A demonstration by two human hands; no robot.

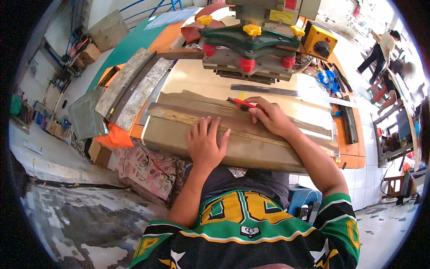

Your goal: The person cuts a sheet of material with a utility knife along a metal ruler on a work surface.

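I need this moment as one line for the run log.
left hand: fingertips on long strip | right hand: holding red tool | strip: across brown sheet | green machine: beyond hands

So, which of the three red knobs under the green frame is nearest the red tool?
The middle knob, just beyond the red tool in the right hand; the left knob and right knob sit farther off.

1. We look from the wearer's head, forward and down, through a single wide, round-edged view.
2. We are nearest the jersey (pixel 251 224) at six o'clock; the left hand (pixel 207 142) and right hand (pixel 272 117) lie farther out, near the centre.
3. We face across the worktable (pixel 353 157) towards the machine (pixel 251 42) at twelve o'clock, with distant people (pixel 383 51) at two o'clock.
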